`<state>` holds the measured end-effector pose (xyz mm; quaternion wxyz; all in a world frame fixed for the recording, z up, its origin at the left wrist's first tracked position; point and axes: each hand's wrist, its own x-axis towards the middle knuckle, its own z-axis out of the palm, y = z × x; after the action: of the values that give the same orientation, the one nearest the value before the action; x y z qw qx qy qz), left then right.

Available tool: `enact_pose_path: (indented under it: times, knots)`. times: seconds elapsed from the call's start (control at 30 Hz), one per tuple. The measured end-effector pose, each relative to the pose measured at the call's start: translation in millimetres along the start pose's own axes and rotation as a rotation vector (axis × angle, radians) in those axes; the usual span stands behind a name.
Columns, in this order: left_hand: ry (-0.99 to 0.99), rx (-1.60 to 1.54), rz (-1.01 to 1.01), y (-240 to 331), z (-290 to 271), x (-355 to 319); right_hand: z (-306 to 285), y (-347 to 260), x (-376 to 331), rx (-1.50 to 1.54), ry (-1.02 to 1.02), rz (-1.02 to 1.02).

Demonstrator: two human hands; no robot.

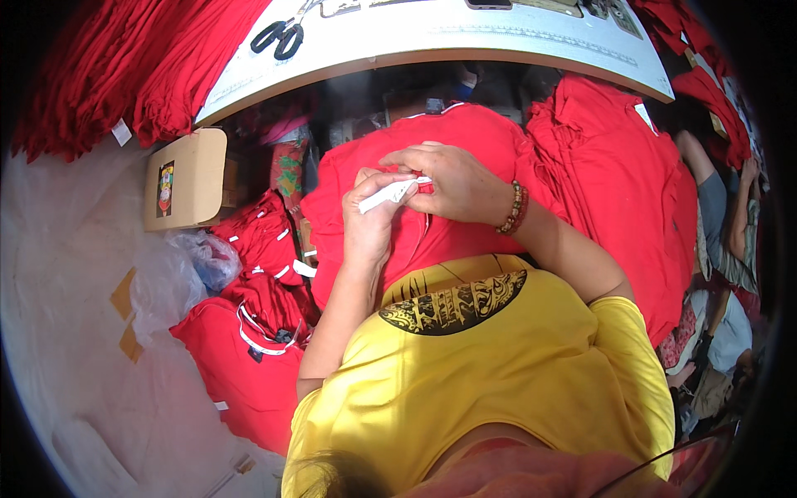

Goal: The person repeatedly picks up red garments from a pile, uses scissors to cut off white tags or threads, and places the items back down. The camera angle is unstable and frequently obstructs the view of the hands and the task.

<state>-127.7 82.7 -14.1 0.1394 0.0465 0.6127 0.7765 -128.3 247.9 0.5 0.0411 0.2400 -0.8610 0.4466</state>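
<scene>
A pile of red garments lies across my lap. Above it my left hand pinches a white fabric label between thumb and fingers. My right hand, with a beaded bracelet at the wrist, is closed at the label's other end, where a bit of red cloth shows between the two hands. The hands nearly touch, and the right fingertips hide part of that cloth. Whether the right fingers grip the label or the red cloth, I cannot make out.
A white table with black-handled scissors stands ahead. Red garments hang at far left; more are heaped at right and lower left. An open cardboard box and a clear plastic bag are at left. People sit at far right.
</scene>
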Motion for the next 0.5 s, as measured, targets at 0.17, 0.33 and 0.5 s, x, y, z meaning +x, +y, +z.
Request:
enact_pose_path:
  times: [0.17, 0.33, 0.5]
  knots:
    - [-0.022, -0.078, -0.036, -0.8, -2.0, 4.0, -7.1, 8.8, -9.1, 0.261, 0.005, 0.118]
    - [-0.026, -0.219, -0.140, -5.5, -2.3, 7.7, -8.2, 20.8, -16.3, 0.469, -0.029, 0.305]
    - [-0.080, -0.338, -0.210, -6.3, -1.1, 11.8, -1.3, 36.3, -22.7, 0.769, -0.008, 0.416]
